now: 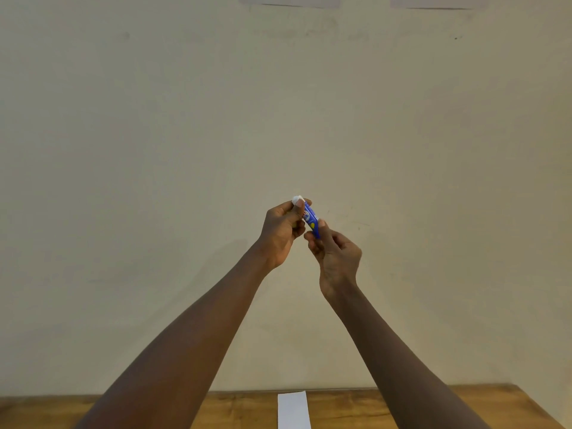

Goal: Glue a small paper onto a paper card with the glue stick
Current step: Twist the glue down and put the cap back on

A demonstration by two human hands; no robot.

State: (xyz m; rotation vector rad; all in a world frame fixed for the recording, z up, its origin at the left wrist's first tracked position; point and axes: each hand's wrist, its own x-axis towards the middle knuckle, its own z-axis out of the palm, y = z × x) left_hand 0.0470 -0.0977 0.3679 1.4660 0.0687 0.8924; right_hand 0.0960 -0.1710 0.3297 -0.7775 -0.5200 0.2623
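Observation:
Both arms are raised in front of a pale wall. A blue glue stick (pixel 310 219) with a white cap at its upper end is held between both hands, tilted. My left hand (pixel 281 233) pinches the white cap end with thumb and fingers. My right hand (pixel 335 258) grips the lower blue end of the tube. A white paper card (pixel 293 410) lies flat on the wooden table at the bottom of the view, far below the hands. No small paper is visible.
The wooden table (pixel 402 407) shows only as a strip along the bottom edge, against the pale wall (pixel 154 150). Two sheets of paper (pixel 291 0) hang on the wall at the top edge.

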